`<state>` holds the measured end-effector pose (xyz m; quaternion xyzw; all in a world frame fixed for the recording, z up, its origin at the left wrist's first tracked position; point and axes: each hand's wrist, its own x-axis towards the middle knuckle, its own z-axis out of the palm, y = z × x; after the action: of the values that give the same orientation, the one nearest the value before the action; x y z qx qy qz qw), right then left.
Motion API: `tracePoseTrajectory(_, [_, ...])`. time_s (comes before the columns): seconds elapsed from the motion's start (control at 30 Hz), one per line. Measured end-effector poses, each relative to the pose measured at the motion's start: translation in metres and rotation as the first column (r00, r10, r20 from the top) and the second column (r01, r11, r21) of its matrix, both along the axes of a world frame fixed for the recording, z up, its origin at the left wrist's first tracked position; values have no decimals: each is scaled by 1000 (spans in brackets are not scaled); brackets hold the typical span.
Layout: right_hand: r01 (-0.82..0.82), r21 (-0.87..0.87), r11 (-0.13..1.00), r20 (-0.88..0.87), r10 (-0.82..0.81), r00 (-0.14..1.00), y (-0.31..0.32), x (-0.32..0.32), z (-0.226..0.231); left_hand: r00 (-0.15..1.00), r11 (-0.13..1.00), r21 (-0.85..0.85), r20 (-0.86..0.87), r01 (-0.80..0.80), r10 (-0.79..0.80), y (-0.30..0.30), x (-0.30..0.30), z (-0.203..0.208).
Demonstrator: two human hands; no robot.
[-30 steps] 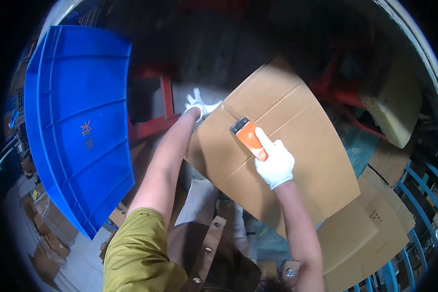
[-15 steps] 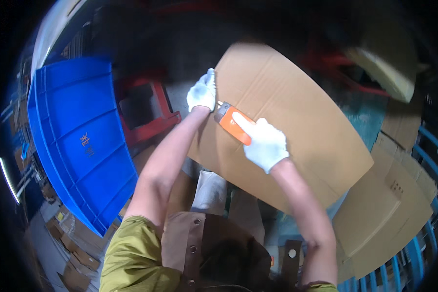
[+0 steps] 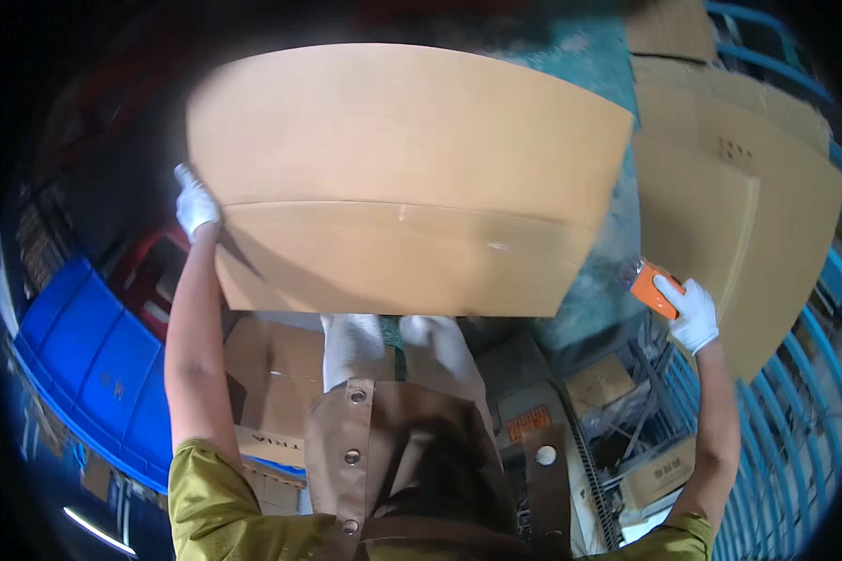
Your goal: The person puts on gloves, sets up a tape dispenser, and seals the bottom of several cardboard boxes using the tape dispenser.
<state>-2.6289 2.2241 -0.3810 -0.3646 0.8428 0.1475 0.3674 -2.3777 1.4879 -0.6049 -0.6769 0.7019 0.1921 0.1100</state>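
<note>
A large brown cardboard sheet (image 3: 393, 140) with a crease across it spans the middle of the view. My left hand (image 3: 196, 208), in a white glove, grips the sheet's left edge, its thumb and fingers partly hidden behind the board. Off the sheet's right side, my gloved right hand (image 3: 694, 318) is closed around an orange hand tool (image 3: 653, 290) with a grey head; its exact kind cannot be made out. The tool is apart from the sheet and points up and to the left.
More flattened cardboard (image 3: 692, 215) leans at the right against blue curved bars (image 3: 814, 365). A blue plastic bin (image 3: 94, 365) stands at the left, beside a red frame (image 3: 154, 271). Cardboard boxes (image 3: 276, 365) lie below, near my legs. A teal surface (image 3: 594, 290) shows behind the sheet.
The cardboard sheet has turned and now lies broad across the view. My left hand has gone left with its edge; my right hand has pulled the orange tool away to the right.
</note>
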Motion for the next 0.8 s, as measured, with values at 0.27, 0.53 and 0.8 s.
tracePoseTrajectory(0.27, [14,7,1000,-20,-14,1000,22,-15,-12,1000,996,-93,-13,11,-12,-2,10,-19])
tracePoseTrajectory(0.53, [3,82,997,25,-5,1000,9,-35,-29,999,992,-124,-32,16,-20,-2,12,-25])
tracePoseTrajectory(0.8, [-48,-67,997,49,51,997,-5,-39,-120,870,795,-469,-105,384,-482,-32,31,-19])
